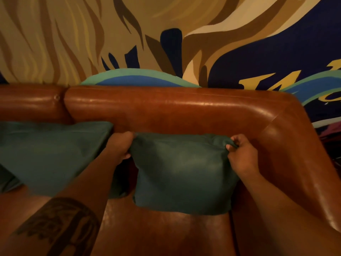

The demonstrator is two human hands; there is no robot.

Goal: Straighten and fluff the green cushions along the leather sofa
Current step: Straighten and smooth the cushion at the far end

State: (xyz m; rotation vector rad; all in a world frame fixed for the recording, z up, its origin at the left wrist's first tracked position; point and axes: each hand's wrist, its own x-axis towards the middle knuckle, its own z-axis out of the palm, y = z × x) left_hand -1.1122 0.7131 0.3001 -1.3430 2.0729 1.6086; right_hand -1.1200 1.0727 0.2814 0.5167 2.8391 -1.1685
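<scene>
We hold cushion (pixel 181 172) by top corners: left hand (pixel 120 146) pinches left corner, right hand (pixel 241 156) pinches right. Cushion hangs below hands, leaning on sofa (pixel 166 108) back.

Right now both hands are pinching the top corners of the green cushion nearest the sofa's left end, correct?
Not quite. In the head view the left hand and right hand pinch the top corners of the green cushion nearest the sofa's right end.
</scene>
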